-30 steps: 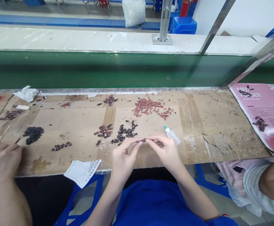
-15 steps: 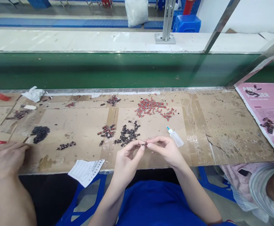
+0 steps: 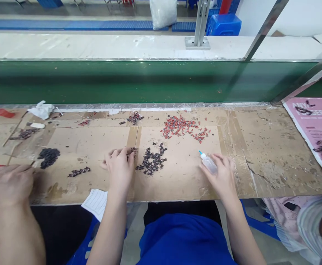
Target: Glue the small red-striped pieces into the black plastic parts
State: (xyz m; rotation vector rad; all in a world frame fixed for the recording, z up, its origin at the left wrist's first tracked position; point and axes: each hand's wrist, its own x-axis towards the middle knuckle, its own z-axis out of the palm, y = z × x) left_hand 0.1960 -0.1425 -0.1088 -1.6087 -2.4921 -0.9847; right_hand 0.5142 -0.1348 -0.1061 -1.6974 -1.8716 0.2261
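My left hand [image 3: 119,165] reaches palm down over the small pile of red-and-black parts [image 3: 132,151], its fingers somewhat apart and covering most of that pile. I cannot make out anything held in it. On the right, my right hand [image 3: 222,172] has its thumb and fingers around a small clear squeeze bottle [image 3: 210,165] with a white neck and blue tip, which points up and left. Between my hands lies a loose heap of small black parts [image 3: 151,162]. Behind it spreads a pile of small red pieces with metallic bits [image 3: 177,125].
Brown cardboard [image 3: 174,184] covers the bench. A co-worker's hand [image 3: 10,184] rests at the left, near a dark heap [image 3: 49,157] and a short row of parts [image 3: 79,171]. A paper slip [image 3: 95,202] overhangs the front edge. Behind runs a green belt [image 3: 122,82].
My hands, which were together holding a small piece, have moved apart. The left went over to the red-and-black pile; the right closed around the squeeze bottle.
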